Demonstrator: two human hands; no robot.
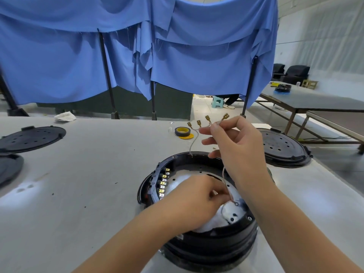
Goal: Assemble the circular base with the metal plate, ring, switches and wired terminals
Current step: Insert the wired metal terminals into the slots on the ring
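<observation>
The black circular base [208, 247] stands on the table in front of me, holding a bright metal plate [232, 215] and a row of switches [163, 183] with brass tabs along its left inner wall. My right hand [234, 146] is raised above the base and pinches a bundle of thin wires [194, 139] whose brass spade terminals [207, 118] fan upward. One wire runs down to a ring terminal [236, 203] over the plate. My left hand [197, 200] reaches into the base with fingers curled near that wire; what it holds is hidden.
Black perforated round covers lie at left [31, 137], far left [9, 168] and right [281, 148]. A roll of tape [182, 132] sits beyond the base, a crumpled white cloth [65, 116] at the back. Blue curtains [137, 50] hang behind the grey table [88, 184].
</observation>
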